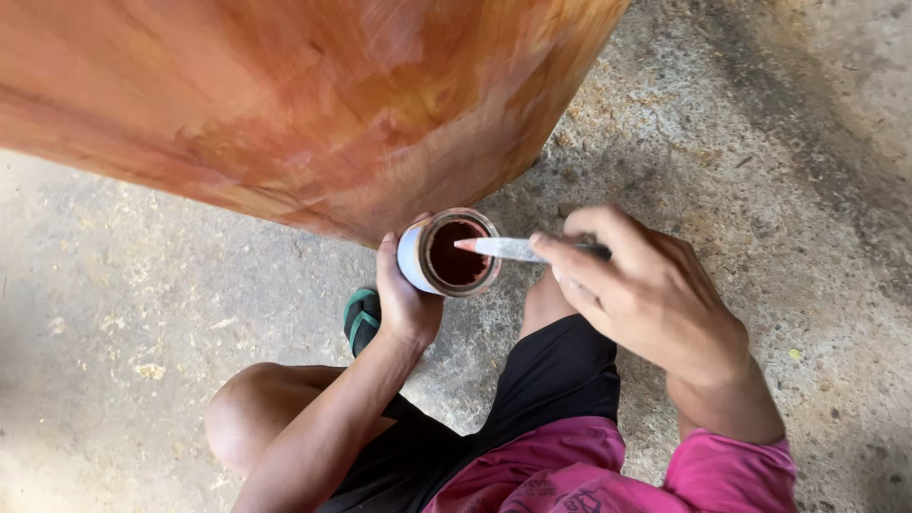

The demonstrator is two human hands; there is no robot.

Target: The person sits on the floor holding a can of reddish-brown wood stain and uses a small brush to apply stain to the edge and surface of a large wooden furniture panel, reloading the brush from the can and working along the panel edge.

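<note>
A small round can (pixel 446 255), white on the outside and filled with dark reddish-brown stain, is sitting tilted toward the camera in the left hand (pixel 404 299), whose fingers are wrapping around its lower side. The can is hovering above the concrete floor (pixel 760 142), just beside the lower edge of a big reddish-orange wooden piece (pixel 285 95) (its surface looks unevenly coated, darker in some patches). The right hand (pixel 646 290) is gripping a thin pale stick or brush handle (pixel 508 249), fingers closed around it, and the reddened tip of this tool is reaching over the can's open mouth. The person is crouching, with a bare knee (pixel 249 413) at lower left, black shorts (pixel 551 375), a pink shirt (pixel 608 470) and a green sandal (pixel 361 318) showing just beneath the left hand. Sawdust is lying scattered across the floor.
</note>
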